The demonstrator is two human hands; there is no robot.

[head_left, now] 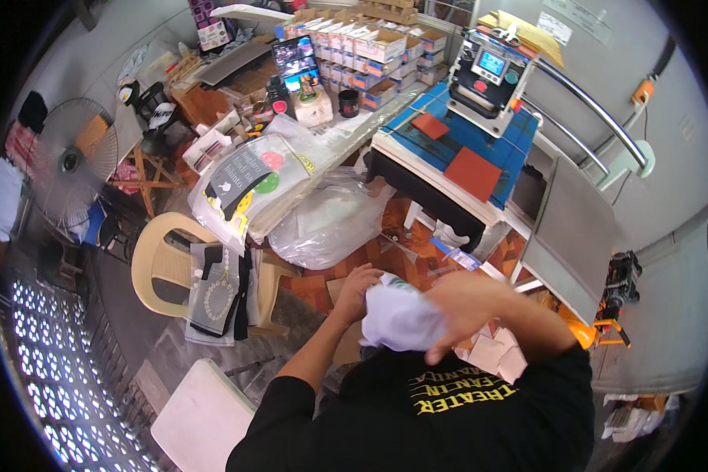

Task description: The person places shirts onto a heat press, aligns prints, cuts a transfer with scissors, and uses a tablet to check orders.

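Observation:
A crumpled white cloth (pixel 401 316) with a small green mark hangs in front of my black shirt, partly blurred. My left hand (pixel 357 293) is closed on its upper left edge, fingers bent. On the cloth's right side, my right hand (pixel 466 308) curls over the edge, smeared by motion; some of its fingers are hidden. Below that hand lie pale cut pieces of paper or card (pixel 497 354). Ahead to the right stands a heat press (pixel 484 79) with a blue bed (pixel 436 157) carrying two reddish-brown pads (pixel 473 174).
A beige plastic chair (pixel 159 271) holds bagged dark garments (pixel 216 295). Printed packages (pixel 252 185) lie on a table, with stacked boxes (pixel 370 55) behind. A large clear plastic bag (pixel 330 216) bulges below. A fan (pixel 71 161) stands left, a white stool (pixel 200 413) near left, a grey board (pixel 572 216) right.

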